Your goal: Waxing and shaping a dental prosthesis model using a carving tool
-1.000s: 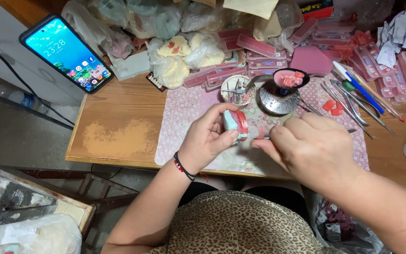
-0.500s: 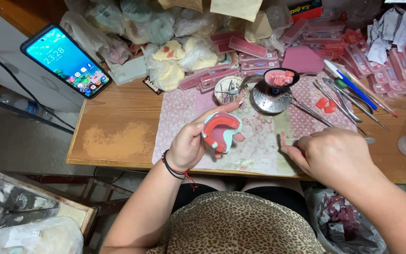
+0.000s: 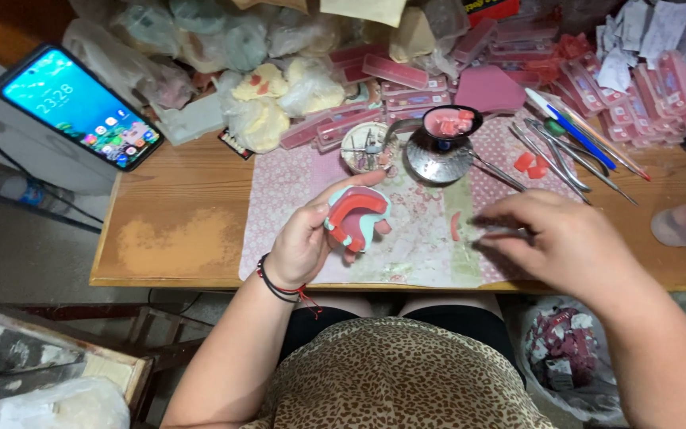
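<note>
— Your left hand (image 3: pixel 305 242) has its grip closed around a pale teal dental cast (image 3: pixel 356 216) carrying a red wax rim, thumb on the near side and fingers curled behind. You hold it raised above the floral mat (image 3: pixel 295 187), its arch tilted towards you, likely so the wax face is in plain sight.

— And your right hand (image 3: pixel 565 242)?

— It is low over the mat's right part, fingers drawn in narrow on what looks like a thin metal tool (image 3: pixel 495 232). Blur smears the fingertips, so I cannot tell how firmly you grip it, or what its tip is.

— Why is everything packed so near?

— Probably for reach: the small metal burner with its spoon of pink wax (image 3: pixel 450 123) stands just beyond the cast, and the loose instruments (image 3: pixel 565 155) lie fanned to its right on the wooden worktop (image 3: pixel 176 230).

— Anything hidden?

— Your palm covers the cast's underside. The phone (image 3: pixel 77 107) rests propped at the far left; the heap of pink boxes and bags at the back runs out of view.
</note>
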